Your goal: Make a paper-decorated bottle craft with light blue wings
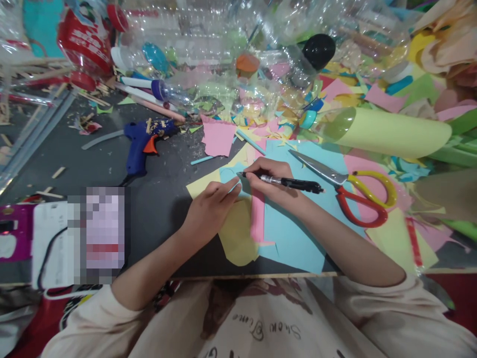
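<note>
Small light-blue paper piece, with a thin curved line on it, lies at one o'clock from the left hand, whose leading fingers rest close together at its edge. The right hand, at three o'clock of the piece, pinches a slim black plastic pen near its tip. For a neat curve, I think the piece should stay pressed flat while the pen turns slowly

The surface is softly lit; glints are scattered across clear plastic bottles. A faint shadow is cast beside the left hand. Edges are stretched and blurred; a lower-left patch is pixelated.
</note>
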`<action>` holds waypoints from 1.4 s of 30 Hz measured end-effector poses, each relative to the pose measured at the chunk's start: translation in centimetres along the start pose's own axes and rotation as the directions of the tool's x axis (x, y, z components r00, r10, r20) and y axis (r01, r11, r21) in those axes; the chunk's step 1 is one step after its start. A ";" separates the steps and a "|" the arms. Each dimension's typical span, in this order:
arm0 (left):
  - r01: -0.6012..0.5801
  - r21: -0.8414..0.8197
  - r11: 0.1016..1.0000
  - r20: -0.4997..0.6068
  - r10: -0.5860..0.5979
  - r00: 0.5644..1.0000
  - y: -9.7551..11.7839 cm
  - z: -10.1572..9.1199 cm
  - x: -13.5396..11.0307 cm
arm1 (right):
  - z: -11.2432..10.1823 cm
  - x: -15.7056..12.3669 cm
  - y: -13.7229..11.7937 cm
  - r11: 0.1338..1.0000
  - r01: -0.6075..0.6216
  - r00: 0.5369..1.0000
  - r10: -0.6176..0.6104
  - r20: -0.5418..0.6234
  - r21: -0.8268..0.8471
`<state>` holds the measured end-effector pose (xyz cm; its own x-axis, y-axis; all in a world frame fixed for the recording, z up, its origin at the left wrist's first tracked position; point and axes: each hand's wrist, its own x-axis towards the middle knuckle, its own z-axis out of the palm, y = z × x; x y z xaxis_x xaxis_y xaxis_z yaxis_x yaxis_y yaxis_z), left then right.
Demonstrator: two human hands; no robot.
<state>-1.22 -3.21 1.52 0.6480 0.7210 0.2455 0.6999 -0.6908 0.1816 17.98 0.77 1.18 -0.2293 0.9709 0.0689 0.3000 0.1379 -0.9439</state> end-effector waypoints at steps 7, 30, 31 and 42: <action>0.028 0.003 1.000 0.026 -0.028 0.999 0.0 0.1 -0.1 | -0.1 0.0 0.0 0.998 0.026 0.998 -0.023 0.052 -0.051; 0.011 -0.008 1.000 -0.020 -0.011 1.000 -0.1 0.0 0.1 | -0.3 0.0 -0.3 0.994 0.062 0.998 -0.060 0.023 -0.094; 0.001 -0.007 1.000 -0.039 -0.002 0.999 -0.1 0.0 0.1 | -0.4 -0.1 -0.3 0.993 0.057 0.998 -0.057 -0.002 -0.099; 0.003 -0.026 1.000 -0.034 -0.004 0.999 -0.2 0.3 -0.1 | -0.3 -0.1 -0.5 0.994 0.066 0.998 -0.065 0.013 -0.087</action>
<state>-1.32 -3.09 1.14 0.6348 0.7214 0.2768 0.6938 -0.6899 0.2067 18.13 0.70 1.73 -0.2601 0.9573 0.1261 0.3636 0.2181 -0.9057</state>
